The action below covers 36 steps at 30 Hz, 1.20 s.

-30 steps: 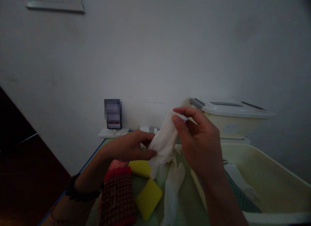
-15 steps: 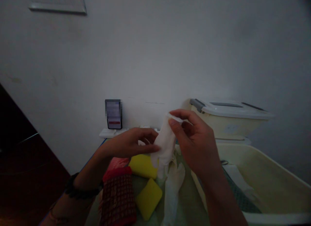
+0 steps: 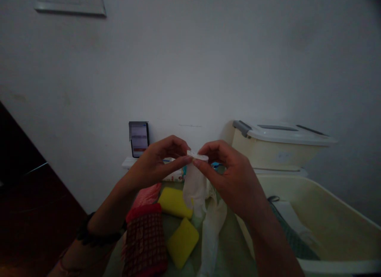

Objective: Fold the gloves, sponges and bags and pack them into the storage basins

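Observation:
A thin white glove (image 3: 195,185) hangs fingers-down between my hands, its cuff at the top. My left hand (image 3: 166,160) pinches the left side of that cuff between thumb and fingers. The right side of the cuff is gripped by my right hand (image 3: 229,172), thumb in front and fingers behind. Below lies another white glove (image 3: 211,233) on the green table top. Left of it are two yellow sponges (image 3: 182,243) (image 3: 175,201) and a dark red checked cloth item (image 3: 144,243) with a bright red edge.
A cream basin (image 3: 336,213) on the right holds a green mesh item (image 3: 294,237) and a white piece. Behind it stands a lidded storage box (image 3: 268,154). A phone (image 3: 139,138) leans against the wall at the back left. A pink cloth (image 3: 147,195) lies near the sponges.
My left hand has moved from the glove's lower part up to its cuff. The right hand has shifted left and slightly down, and the glove now hangs more upright.

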Tool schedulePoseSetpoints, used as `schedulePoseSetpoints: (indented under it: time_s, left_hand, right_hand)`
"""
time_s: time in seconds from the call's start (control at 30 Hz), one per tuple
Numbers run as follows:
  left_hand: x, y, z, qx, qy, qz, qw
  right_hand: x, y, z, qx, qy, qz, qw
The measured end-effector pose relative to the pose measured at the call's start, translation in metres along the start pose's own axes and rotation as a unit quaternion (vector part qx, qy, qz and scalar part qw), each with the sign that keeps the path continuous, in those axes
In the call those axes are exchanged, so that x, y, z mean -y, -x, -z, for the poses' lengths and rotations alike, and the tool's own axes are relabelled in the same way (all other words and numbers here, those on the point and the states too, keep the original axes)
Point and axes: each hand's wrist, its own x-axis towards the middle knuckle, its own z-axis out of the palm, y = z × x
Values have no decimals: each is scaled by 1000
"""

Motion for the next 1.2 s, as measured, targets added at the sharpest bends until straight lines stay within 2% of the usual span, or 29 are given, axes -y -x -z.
schedulePoseSetpoints:
  time_s: [0.43, 0.63, 0.8, 1.2]
  left_hand:
    - [2, 2, 2, -7, -4, -79, 997]
    - [-1, 2, 4, 14, 8, -104, 994]
    - [-4, 2, 6, 40, 19, -109, 993]
    - [1, 2, 6, 36, 27, -115, 992]
  right_hand:
    - [0, 2, 0, 35, -9, -17, 999]
    - [-1, 1, 1, 48, 5, -20, 999]
    - [-1, 1, 2, 55, -10, -10, 998]
    - [3, 2, 3, 41, 36, 29, 998]
